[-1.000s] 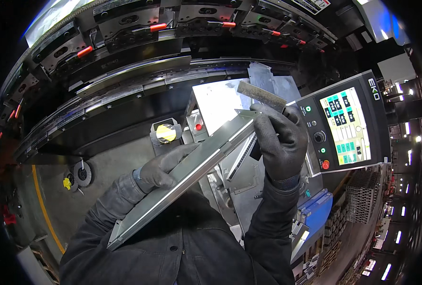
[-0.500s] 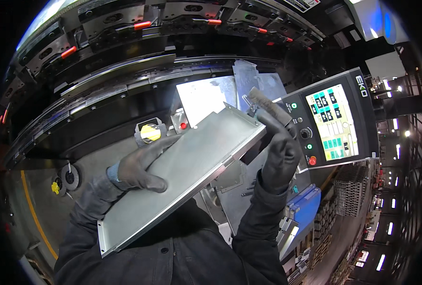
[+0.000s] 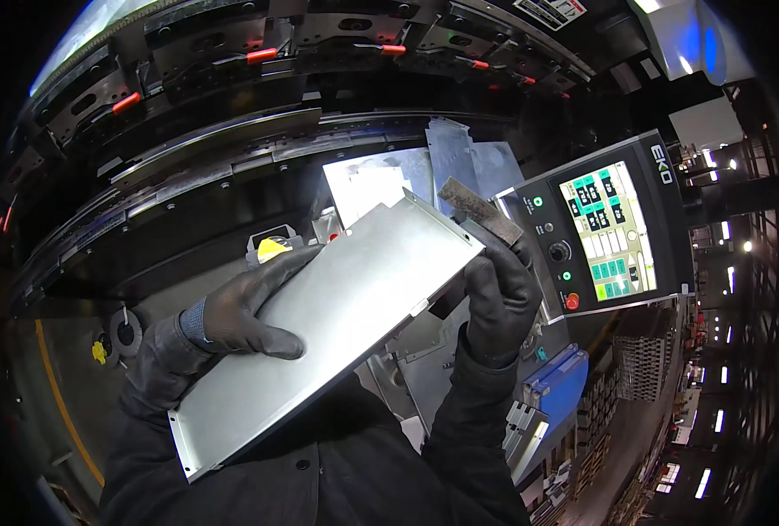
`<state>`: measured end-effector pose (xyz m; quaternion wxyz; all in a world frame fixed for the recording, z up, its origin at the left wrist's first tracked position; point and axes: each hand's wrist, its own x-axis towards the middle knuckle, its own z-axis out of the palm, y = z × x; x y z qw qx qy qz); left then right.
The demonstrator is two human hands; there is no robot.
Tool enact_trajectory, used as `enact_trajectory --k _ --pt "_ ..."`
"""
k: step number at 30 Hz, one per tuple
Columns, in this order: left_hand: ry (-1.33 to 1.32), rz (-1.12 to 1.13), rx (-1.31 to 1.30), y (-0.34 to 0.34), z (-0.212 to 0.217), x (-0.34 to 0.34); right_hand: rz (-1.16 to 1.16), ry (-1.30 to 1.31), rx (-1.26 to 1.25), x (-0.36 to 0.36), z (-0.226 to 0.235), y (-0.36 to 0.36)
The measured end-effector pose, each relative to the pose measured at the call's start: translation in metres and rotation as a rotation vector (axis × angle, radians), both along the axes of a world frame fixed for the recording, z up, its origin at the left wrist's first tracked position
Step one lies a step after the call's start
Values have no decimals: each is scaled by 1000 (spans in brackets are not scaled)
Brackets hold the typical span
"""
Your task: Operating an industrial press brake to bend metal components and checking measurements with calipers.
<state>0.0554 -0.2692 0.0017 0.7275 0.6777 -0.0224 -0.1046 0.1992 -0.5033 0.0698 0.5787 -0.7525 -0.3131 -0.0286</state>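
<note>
A grey bent sheet-metal panel (image 3: 341,324) with turned-up edges lies slantwise in front of my chest. My gloved left hand (image 3: 253,316) grips its left long edge, thumb flat on the face and fingers hidden beneath. At the panel's upper right corner my gloved right hand (image 3: 501,294) is closed round a flat, worn metal bar (image 3: 481,210), which sticks out above the fingers against the panel's end. A dark flat piece (image 3: 449,300) shows below the panel's edge by that hand; I cannot tell whether it joins the bar.
Ahead runs a press brake with a long lower die rail (image 3: 223,171) and red-handled clamps (image 3: 262,56). A control panel with a lit screen (image 3: 604,228) stands at right. Sheet-metal pieces (image 3: 449,158) lie beyond my hands. A blue case (image 3: 558,381) sits at lower right.
The panel has tilted, its face now catching brighter light, and shifted slightly left. My right hand and the bar have moved left and down, closer against the panel's end. My left hand keeps its grip.
</note>
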Motion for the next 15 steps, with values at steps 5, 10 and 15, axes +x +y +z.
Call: enact_trajectory --k 5,10,15 --pt "-10 54 -145 -5 1 2 -101 54 222 17 -19 5" --pt "-51 142 -205 19 -26 9 -162 9 184 14 -16 5" --pt "-188 304 -215 55 -118 34 -155 -1 148 13 -25 2"
